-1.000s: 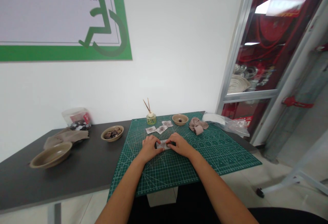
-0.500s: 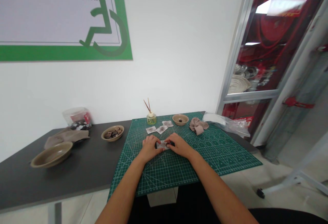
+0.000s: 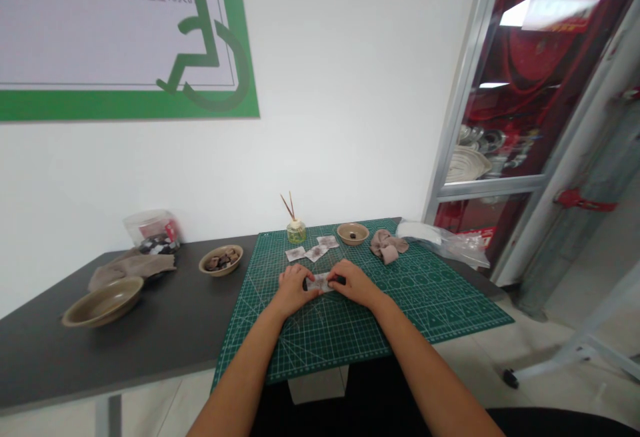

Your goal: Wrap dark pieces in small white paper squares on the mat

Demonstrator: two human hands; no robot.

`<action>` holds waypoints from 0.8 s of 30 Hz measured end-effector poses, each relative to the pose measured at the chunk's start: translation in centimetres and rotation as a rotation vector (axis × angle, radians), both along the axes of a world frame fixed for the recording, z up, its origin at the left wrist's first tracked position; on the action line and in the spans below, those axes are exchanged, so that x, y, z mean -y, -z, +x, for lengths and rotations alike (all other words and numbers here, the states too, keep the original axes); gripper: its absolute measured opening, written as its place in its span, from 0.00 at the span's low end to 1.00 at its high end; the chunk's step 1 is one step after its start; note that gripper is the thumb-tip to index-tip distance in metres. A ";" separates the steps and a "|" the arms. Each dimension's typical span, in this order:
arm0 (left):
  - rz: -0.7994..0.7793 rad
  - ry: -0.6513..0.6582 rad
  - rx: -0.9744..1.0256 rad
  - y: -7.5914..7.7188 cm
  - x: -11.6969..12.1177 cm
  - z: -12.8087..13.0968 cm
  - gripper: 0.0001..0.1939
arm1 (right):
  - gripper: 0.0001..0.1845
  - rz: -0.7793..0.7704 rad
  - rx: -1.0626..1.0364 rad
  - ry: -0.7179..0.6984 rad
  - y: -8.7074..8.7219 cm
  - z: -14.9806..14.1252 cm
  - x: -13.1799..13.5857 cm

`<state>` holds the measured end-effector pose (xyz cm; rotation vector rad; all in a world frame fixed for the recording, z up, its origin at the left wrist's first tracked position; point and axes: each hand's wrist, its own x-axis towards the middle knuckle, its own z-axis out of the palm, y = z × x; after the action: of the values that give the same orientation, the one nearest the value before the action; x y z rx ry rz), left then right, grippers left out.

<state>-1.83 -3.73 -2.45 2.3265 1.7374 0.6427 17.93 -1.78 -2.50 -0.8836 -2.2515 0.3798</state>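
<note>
Near the middle of the green cutting mat, a small white printed paper lies between my hands. My left hand holds its left end, thumb and fingers closed at the edge. At the right end, my right hand pinches it, fingers bent over the paper. Dark patches show under the fingers of both hands; whether they are small dark pieces or shadow I cannot tell. Just beyond lie three more printed papers, slightly overlapping. Behind them on the right stands a tan bowl with a small dark piece in it.
A reed diffuser stands at the mat's back edge. A crumpled brown cloth and a clear plastic bag lie right. On the grey table are a bowl of brown pieces, a large bowl, another cloth and a plastic tub.
My right fingers shift slightly at the paper's right end; a dark spot beside them half a second ago shows less now. The left hand stays in place.
</note>
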 end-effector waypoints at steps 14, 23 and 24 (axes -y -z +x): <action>-0.001 0.001 0.006 0.0 0.0 0.0 0.13 | 0.05 0.037 -0.028 -0.009 0.0 -0.1 0.0; 0.011 -0.006 -0.005 0.2 -0.1 -0.1 0.13 | 0.08 0.087 -0.050 0.095 0.7 0.5 -0.9; 0.011 -0.005 -0.004 0.2 -0.1 -0.1 0.13 | 0.08 0.087 -0.029 0.078 0.7 0.5 -0.8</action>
<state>-1.90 -3.59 -2.68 2.3331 1.7465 0.6499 18.42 -1.01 -3.16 -0.9112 -2.1826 0.2561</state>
